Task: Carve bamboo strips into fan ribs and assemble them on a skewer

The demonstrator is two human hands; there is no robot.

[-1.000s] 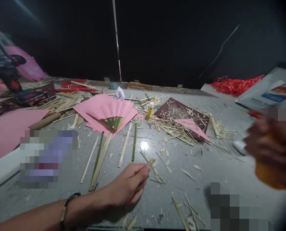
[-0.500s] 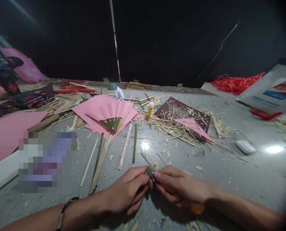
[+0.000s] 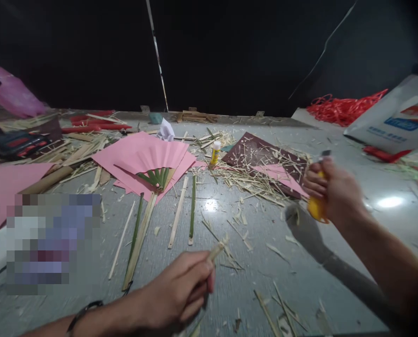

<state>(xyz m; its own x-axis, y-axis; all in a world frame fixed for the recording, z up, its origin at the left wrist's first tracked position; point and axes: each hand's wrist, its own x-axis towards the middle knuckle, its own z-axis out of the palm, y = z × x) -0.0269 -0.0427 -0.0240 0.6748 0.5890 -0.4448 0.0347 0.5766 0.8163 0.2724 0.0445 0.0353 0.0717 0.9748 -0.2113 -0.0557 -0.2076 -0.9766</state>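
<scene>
My left hand [image 3: 181, 285] pinches a bamboo strip [image 3: 215, 252] whose frayed tip sticks out past the thumb. Raised at the right, my right hand [image 3: 335, 187] is wrapped round the yellow handle of a utility knife [image 3: 317, 206], its short blade pointing up. Beyond my left hand lie a green bamboo strip [image 3: 193, 210] and a pale bamboo strip [image 3: 178, 213]. A pleated pink paper fan [image 3: 151, 157] with green ribs rests on pink sheets [image 3: 107, 157]. Its long outer slats reach toward me.
A yellow glue stick [image 3: 214, 155] stands upright at the centre. Bamboo shavings [image 3: 261, 187] lie around a dark brown board [image 3: 251, 147]. Red plastic strands [image 3: 342, 107] and a white bag [image 3: 402, 117] are at the right. A power drill [image 3: 15, 142] is at the left, near red sticks [image 3: 93, 127].
My right hand has lifted the knife away from the bamboo strip, up and to the right. My left hand keeps its hold, and the strip's frayed end now shows. The view has shifted slightly.
</scene>
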